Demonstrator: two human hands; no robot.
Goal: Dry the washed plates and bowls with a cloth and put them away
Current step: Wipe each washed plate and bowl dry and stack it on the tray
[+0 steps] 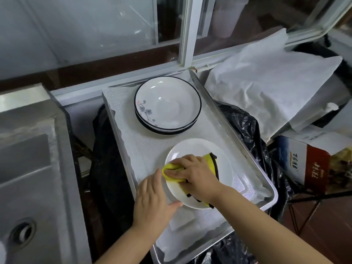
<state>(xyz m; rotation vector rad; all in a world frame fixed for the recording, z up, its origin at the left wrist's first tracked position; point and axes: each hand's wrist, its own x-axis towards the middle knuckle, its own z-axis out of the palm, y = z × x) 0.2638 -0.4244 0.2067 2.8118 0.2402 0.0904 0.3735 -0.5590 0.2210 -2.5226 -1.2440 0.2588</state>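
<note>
A plain white plate (224, 164) lies on the lined metal tray (221, 113), near its front. My right hand (194, 174) presses a yellow cloth (172, 167) with black trim onto the plate's left half. My left hand (152, 197) grips the plate's near-left rim, thumb on top. Behind the plate, at the tray's far end, stands a stack of shallow white bowls (167, 104) with dark rims and a blue flower pattern.
A steel sink (28, 168) with a drain hole lies to the left. Black plastic bags (245, 126) hang around the tray. White paper sheets (270, 79) cover things at the right, above a printed cardboard box (312, 164). A window frame (188, 31) runs behind.
</note>
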